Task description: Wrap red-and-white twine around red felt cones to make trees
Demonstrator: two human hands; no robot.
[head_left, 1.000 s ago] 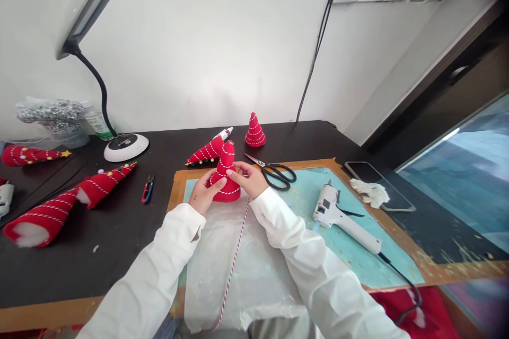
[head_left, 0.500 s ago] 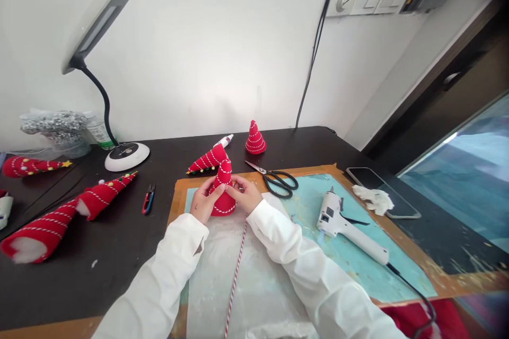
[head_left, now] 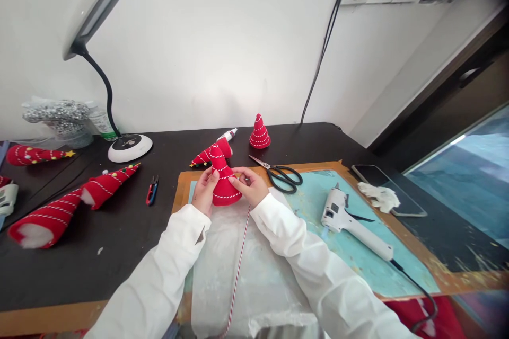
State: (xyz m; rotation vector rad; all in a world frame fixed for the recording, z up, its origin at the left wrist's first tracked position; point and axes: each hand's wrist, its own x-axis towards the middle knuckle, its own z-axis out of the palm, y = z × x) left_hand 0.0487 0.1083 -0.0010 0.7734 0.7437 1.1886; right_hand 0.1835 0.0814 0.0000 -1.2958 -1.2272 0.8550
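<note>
Fingers (head_left: 240, 176) of the left hand (head_left: 204, 192) and right hand (head_left: 249, 185) pinch the red felt cone (head_left: 225, 192) from either side, apparently to keep it upright over the plastic sheet (head_left: 258, 296) while the red-and-white twine (head_left: 240, 270) trails down from it. Black-handled scissors (head_left: 284, 179) lie just right of the cone, and farther right a hot glue gun (head_left: 350, 222) rests on the teal mat (head_left: 304, 206), both outside the hands' working space.

The left forearm (head_left: 157, 273) and right forearm (head_left: 314, 265) are extended forward from the lower edge of the view and are covered by white sleeves. The left hand (head_left: 204, 192) is held upright, with the palm turned inward and the fingers curled. The right hand (head_left: 248, 185) is angled inward, with the fingers directed left. Both hands are closed in a grip and are positioned just apart.
</note>
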